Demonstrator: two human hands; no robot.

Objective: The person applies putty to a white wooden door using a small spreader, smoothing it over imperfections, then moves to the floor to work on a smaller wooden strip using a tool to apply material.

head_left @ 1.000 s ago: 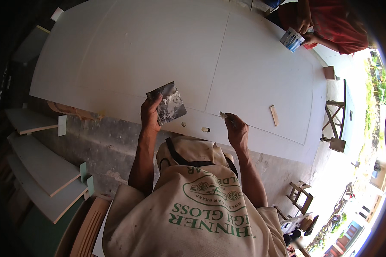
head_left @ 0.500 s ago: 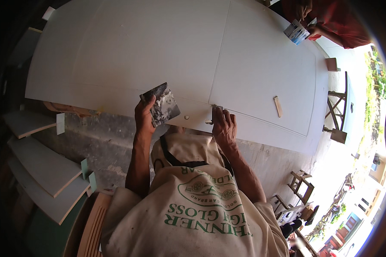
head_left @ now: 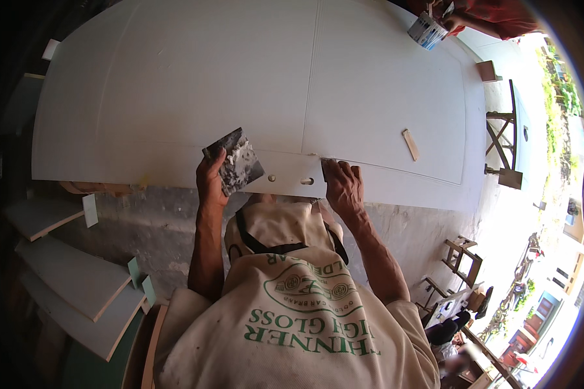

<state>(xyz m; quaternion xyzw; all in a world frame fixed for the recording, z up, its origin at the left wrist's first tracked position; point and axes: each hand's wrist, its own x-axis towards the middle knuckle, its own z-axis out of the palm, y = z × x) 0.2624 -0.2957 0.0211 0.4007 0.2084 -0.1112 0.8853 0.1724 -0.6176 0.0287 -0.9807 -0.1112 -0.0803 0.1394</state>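
White panelled door [head_left: 240, 84] lies flat, filling the upper view. Left hand [head_left: 211, 181] grips a putty-smeared square board [head_left: 235, 161] over the door's near edge. Right hand [head_left: 344, 188], fingers curled, presses a small scraper [head_left: 325, 164] onto the panel seam; wooden stick [head_left: 411, 144] nearby.

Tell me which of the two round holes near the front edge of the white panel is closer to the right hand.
The right-hand hole, just beside the right hand. The other hole sits further left, nearer the left hand holding the putty-smeared square board.
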